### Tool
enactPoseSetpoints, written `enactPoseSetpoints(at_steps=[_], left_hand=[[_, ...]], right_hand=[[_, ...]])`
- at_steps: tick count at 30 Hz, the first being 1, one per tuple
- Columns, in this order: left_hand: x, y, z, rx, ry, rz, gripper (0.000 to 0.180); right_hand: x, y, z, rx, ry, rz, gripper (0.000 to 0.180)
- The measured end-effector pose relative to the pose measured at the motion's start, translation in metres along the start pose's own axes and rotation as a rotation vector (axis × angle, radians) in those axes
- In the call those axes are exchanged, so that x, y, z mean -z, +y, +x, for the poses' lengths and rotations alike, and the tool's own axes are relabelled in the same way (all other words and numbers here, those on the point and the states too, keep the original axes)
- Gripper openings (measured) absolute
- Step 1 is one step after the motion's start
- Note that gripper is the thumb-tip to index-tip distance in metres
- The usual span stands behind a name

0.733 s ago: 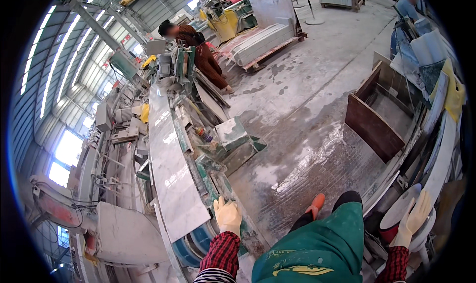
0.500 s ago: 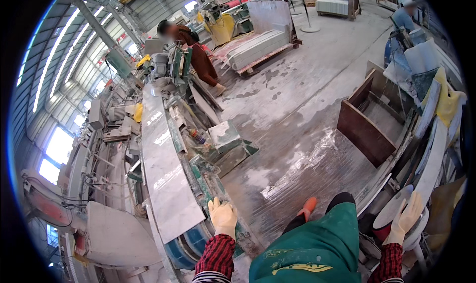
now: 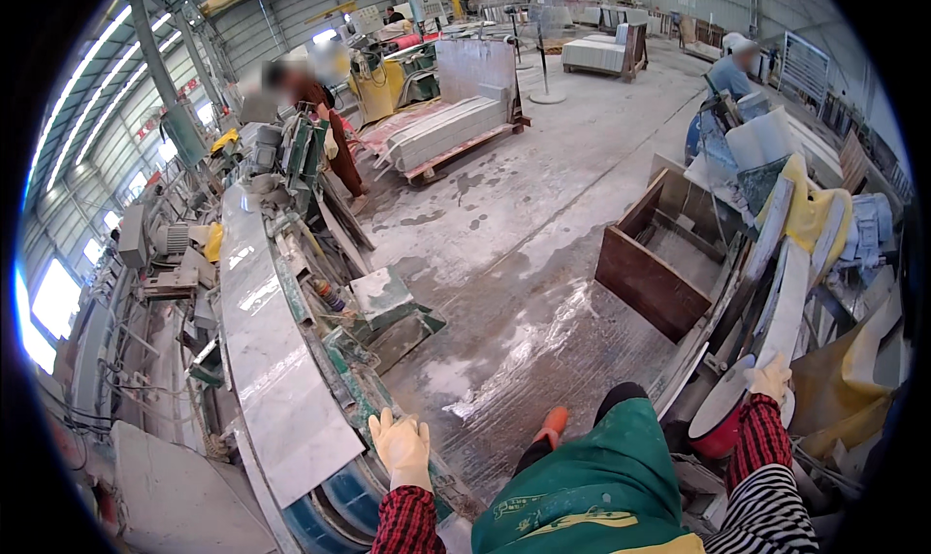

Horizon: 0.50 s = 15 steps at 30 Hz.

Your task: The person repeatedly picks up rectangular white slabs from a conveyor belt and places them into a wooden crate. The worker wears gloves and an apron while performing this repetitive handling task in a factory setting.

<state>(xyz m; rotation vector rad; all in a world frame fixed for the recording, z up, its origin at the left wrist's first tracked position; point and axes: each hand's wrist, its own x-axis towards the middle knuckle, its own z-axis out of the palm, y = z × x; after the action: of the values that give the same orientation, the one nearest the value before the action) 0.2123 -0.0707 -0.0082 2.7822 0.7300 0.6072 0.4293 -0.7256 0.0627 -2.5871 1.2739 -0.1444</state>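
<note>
My left hand [image 3: 401, 447], in a cream glove, has its fingers spread on the green machine edge [image 3: 361, 384], holding nothing. Beside it, a polished pale stone slab [image 3: 291, 399] lies lengthwise on the machine, its near end close to a blue curved part [image 3: 339, 505]. At the right, my right hand [image 3: 769, 377], also gloved, has its fingers curled at the near end of a long pale strip [image 3: 787, 297], which looks like stone. The hand hides that end. Just left of it sits a red round container with a white top [image 3: 722, 404].
A brown open box [image 3: 655, 282] stands on the wet floor [image 3: 524, 292] ahead. Beyond, pale slabs lie stacked on a pallet [image 3: 451, 132]. One person [image 3: 330, 137] stands by the machine at far left; another [image 3: 729, 74] is at far right. Yellow cloth [image 3: 815, 214] drapes over the right-hand strips.
The view has turned to the right. My right hand has gone from flat and outstretched to curled at the pale strip. My left hand keeps its place on the machine edge, fingers spread.
</note>
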Motion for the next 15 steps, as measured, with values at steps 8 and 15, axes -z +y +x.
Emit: enactPoseSetpoints(at_steps=[8, 15], left_hand=[[-0.043, -0.036, -0.025, 0.819, 0.134, -1.960, 0.039], [-0.011, 0.017, 0.003, 1.026, 0.273, -1.760, 0.077]], right_hand=[[0.062, -0.022, -0.010, 0.306, -0.164, 0.430, 0.054], [0.129, -0.068, -0.075, 0.321, -0.435, 1.252, 0.048]])
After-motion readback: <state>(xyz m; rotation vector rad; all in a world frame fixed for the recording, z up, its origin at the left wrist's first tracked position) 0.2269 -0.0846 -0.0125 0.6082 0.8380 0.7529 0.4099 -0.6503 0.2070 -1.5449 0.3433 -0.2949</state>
